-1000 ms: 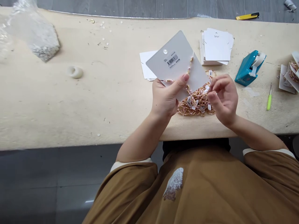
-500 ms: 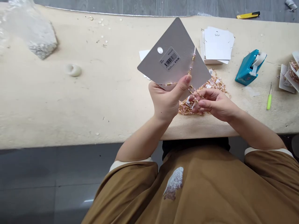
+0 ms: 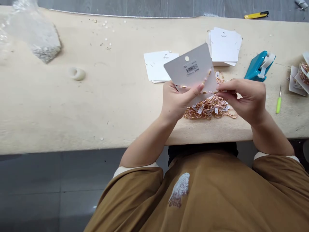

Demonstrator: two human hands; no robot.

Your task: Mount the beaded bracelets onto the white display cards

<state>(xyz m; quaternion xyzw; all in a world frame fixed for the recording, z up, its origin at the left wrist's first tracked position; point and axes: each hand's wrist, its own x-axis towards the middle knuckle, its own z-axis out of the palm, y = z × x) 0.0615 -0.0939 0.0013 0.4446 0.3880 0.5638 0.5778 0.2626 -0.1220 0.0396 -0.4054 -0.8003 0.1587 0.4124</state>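
Pale grey card (image 3: 177, 67) sits tilted in the person's left hand (image 3: 174, 102), raised over the worktable (image 3: 96, 109) at the centre of the work. This hand is closed around the card's lower edge from seven o'clock, thumb pressed flat over its face. A round hole lies near the card's top edge, with a barcode label (image 3: 192, 69) just below it. Pink and gold beads of a necklace (image 3: 209, 92) cross the card's face: one length slants from the two o'clock side down to the thumb, another enters from nine o'clock, and a third runs from the thumb toward three o'clock. There the right hand (image 3: 251, 98) meets it at the card's edge, thumb and forefinger pinched on the beads, the other fingers curled.

Reading the clock from the card, a heap of similar bead strands (image 3: 207, 111) with small white tags lies at five o'clock. White cards (image 3: 156, 67) rest at nine o'clock, partly behind the held one, and a taller stack (image 3: 224, 45) stands at two. At three o'clock is a teal tape dispenser (image 3: 253, 71), partly behind the right hand; a green-handled pick (image 3: 278, 104) lies toward four. Far off at nine are a whitish ring (image 3: 78, 74) and a clear plastic bag (image 3: 45, 42).
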